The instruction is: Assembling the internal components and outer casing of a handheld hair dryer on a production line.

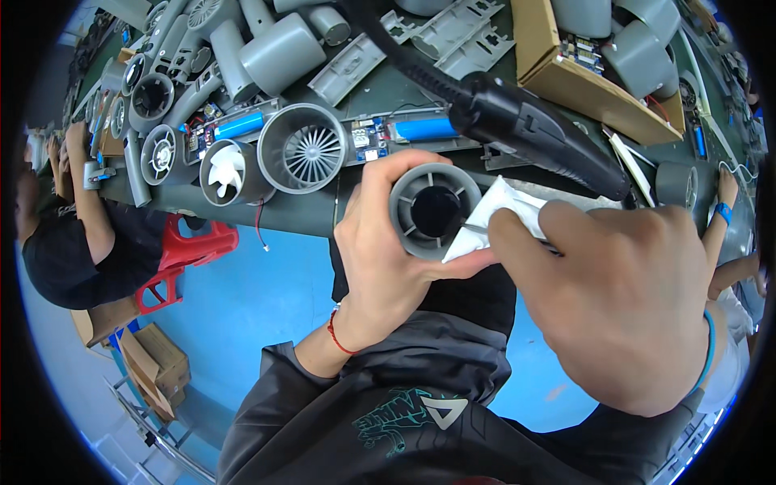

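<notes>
My left hand (373, 242) is wrapped round a grey plastic cylinder (406, 233), its open end turned up toward me. Inside the cylinder, short ribs run round a dark central opening. My right hand (618, 295) pinches a folded white wipe (511, 202), which touches the cylinder's right side of the rim. A thin, dark strip shows against the wipe near the rim; its kind cannot be made out. Just beyond both hands lies a black handheld tool (541, 133) with a thick cable. My right fingers hide part of the wipe.
Grey tubes and housings (283, 56) crowd the far left of the bench. Nearer stand a finned housing (303, 149) and one with a white fan (229, 171). Blue cells (424, 129) sit beside circuit boards. A cardboard box (598, 93) stands at the far right. Other people work on both sides.
</notes>
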A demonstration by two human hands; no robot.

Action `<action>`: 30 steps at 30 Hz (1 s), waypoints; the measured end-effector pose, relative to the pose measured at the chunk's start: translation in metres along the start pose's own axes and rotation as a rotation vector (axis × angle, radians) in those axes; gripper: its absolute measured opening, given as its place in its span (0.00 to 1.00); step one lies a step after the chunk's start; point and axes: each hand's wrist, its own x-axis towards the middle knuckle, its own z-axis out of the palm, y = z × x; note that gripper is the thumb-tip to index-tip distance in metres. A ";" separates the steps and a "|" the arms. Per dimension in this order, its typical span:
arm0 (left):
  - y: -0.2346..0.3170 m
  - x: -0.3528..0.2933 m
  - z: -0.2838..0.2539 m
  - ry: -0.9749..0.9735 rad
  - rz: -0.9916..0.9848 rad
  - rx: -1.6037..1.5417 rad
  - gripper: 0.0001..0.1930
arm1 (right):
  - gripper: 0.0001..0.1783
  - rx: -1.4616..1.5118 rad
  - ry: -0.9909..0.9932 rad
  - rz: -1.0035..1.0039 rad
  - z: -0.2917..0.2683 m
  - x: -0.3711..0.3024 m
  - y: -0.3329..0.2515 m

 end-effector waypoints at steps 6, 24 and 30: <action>0.003 -0.001 0.004 0.010 -0.006 0.046 0.38 | 0.14 0.083 0.013 -0.003 0.012 -0.006 0.009; -0.001 -0.002 0.004 0.033 -0.008 0.050 0.39 | 0.12 0.067 -0.090 0.008 0.006 -0.001 0.010; 0.000 -0.002 0.006 0.083 0.081 0.117 0.43 | 0.07 0.214 -0.093 0.017 0.011 0.004 0.022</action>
